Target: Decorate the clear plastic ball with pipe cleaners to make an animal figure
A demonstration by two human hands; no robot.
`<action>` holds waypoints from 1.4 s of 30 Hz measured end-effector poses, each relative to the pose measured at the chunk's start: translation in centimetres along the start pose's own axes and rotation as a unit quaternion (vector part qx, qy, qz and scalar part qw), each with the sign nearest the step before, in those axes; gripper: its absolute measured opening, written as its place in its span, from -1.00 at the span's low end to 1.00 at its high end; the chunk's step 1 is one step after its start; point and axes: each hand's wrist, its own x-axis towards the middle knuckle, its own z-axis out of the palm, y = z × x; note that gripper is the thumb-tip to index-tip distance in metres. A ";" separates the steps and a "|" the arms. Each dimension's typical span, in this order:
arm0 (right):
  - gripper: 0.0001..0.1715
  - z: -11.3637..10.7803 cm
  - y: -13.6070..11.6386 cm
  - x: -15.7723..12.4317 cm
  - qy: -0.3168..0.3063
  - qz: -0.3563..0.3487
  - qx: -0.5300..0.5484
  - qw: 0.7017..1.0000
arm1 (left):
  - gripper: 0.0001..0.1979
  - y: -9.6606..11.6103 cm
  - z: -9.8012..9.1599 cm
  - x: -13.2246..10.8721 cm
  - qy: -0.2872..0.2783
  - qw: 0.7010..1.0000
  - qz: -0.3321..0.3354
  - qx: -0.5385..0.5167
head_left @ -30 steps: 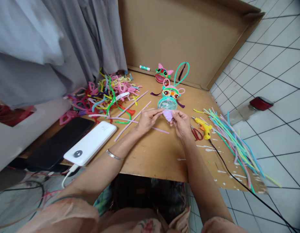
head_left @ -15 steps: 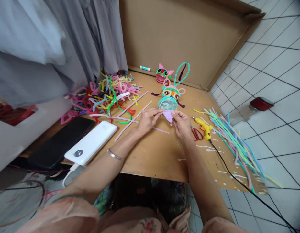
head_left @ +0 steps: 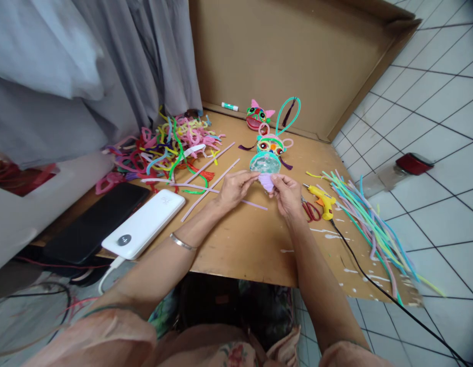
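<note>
Single head-worn view, facing forward and down, over forearms (head_left: 159, 265), near the tabletop (head_left: 244, 244)

I wear a peach top (head_left: 198, 342) with a reddish flower motif (head_left: 236, 355) in front and loose sleeves (head_left: 109, 331); a slim silver bangle (head_left: 182, 242) circles my left forearm (head_left: 155, 272).

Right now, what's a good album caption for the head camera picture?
Left hand and right hand hold a lilac piece in front of a big-eyed craft figure, near a yellow glue gun.
</note>
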 end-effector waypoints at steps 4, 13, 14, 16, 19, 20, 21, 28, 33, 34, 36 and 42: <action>-0.61 -0.1 0.0 0.0 -0.005 0.000 -0.009 1.000 | -0.68 0.0 0.0 -0.1 -0.007 1.000 -0.010 0.010; -0.67 -0.2 -0.2 0.1 0.006 0.019 0.005 1.000 | -0.70 0.4 0.2 -0.2 -0.008 1.000 -0.013 -0.001; -0.68 -0.2 -0.2 0.0 0.009 0.021 0.007 1.000 | -0.70 0.5 0.1 -0.2 -0.010 1.000 -0.017 -0.002; -0.69 -0.2 -0.2 0.0 0.011 0.028 0.010 1.000 | -0.70 0.5 0.1 -0.2 -0.015 1.000 -0.024 0.001; -0.68 -0.2 -0.1 0.0 -0.001 0.037 0.015 0.999 | -0.70 0.5 0.1 -0.2 -0.015 1.000 -0.023 0.007; -0.67 -0.3 0.0 0.0 -0.006 0.038 0.016 0.999 | -0.70 0.5 0.1 -0.2 -0.013 1.000 -0.020 0.007; -0.66 -0.3 0.1 0.0 -0.010 0.037 0.016 0.999 | -0.71 0.5 0.1 -0.2 -0.011 1.000 -0.019 0.008; -0.68 -0.5 0.1 0.2 -0.019 0.049 0.021 0.998 | -0.73 0.3 0.1 -0.3 -0.014 1.000 -0.013 0.016; -0.72 -0.4 0.0 0.1 -0.005 0.045 0.030 0.999 | -0.73 0.7 -0.1 -0.2 -0.014 1.000 -0.011 0.015; -0.73 -0.4 0.1 0.1 -0.002 0.043 0.029 0.999 | -0.73 0.8 -0.1 -0.1 -0.014 1.000 -0.009 0.014; -0.74 -0.4 0.2 0.1 0.001 0.041 0.027 0.999 | -0.73 0.9 -0.1 -0.1 -0.014 1.000 -0.010 0.012; -0.70 -0.6 0.3 0.2 -0.007 0.027 0.016 0.999 | -0.72 0.9 0.0 0.0 -0.007 0.999 -0.043 -0.011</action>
